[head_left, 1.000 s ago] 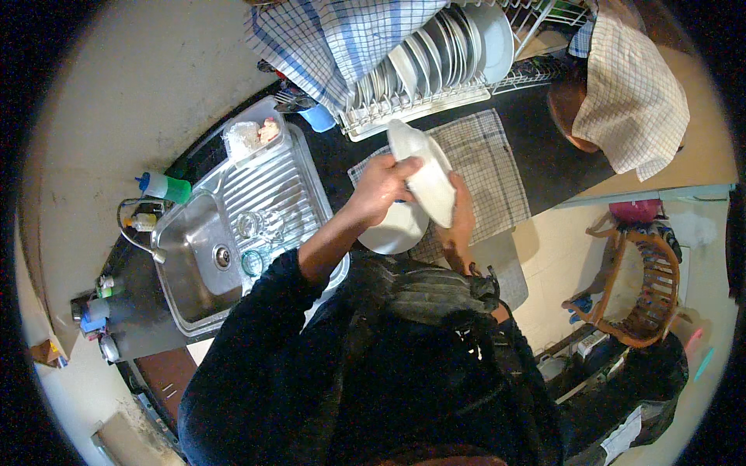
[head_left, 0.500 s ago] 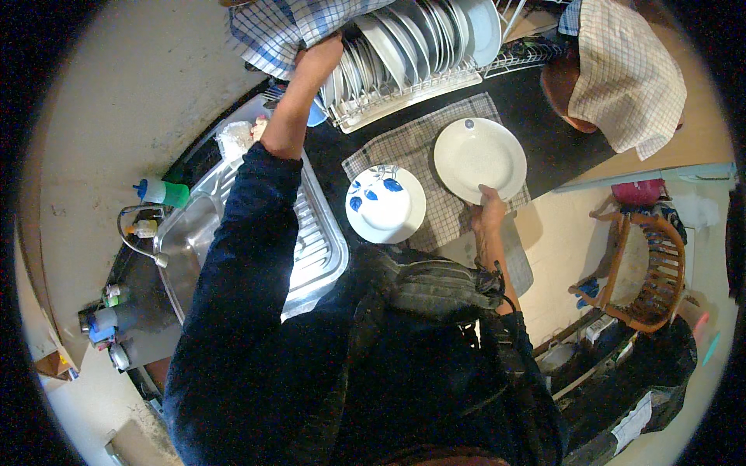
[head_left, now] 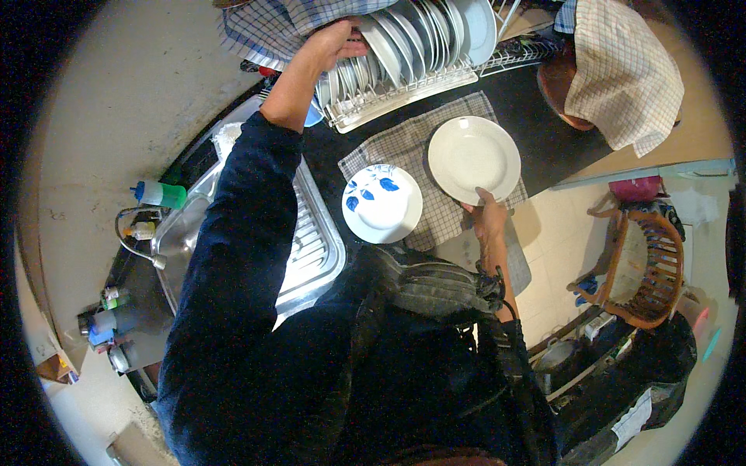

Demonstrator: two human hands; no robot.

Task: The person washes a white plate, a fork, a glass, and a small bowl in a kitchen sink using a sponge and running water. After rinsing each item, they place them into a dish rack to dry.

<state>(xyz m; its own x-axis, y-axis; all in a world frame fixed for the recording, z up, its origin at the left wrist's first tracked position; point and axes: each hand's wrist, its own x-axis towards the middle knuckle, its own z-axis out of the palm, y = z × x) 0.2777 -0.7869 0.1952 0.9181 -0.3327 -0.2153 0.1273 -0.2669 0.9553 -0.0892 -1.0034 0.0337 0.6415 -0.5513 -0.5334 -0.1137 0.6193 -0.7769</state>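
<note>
My left hand [head_left: 340,43] reaches up to the dish rack [head_left: 404,101], its fingers stretched out beside the left end of a row of standing plates [head_left: 400,46]. Whether the fingertips touch a plate, I cannot tell. A blue-and-white checked cloth [head_left: 268,31] hangs right behind that hand. My right hand [head_left: 489,217] grips the near rim of a cream plate [head_left: 474,155], thumb on top, over a checked cloth [head_left: 423,217] on the counter. To its left sits a white plate with blue leaves [head_left: 382,206].
A steel sink with drainboard [head_left: 330,252] lies on the left, with a green-and-white bottle [head_left: 162,194] and a faucet [head_left: 158,260] beside it. A brown bowl under a beige cloth [head_left: 622,78] stands back right. A wooden chair [head_left: 649,264] is at far right.
My left hand has come out from beside the checked cloth and moved right, so its fingers now show next to the plates. My right hand keeps hold of the cream plate, nearly unmoved.
</note>
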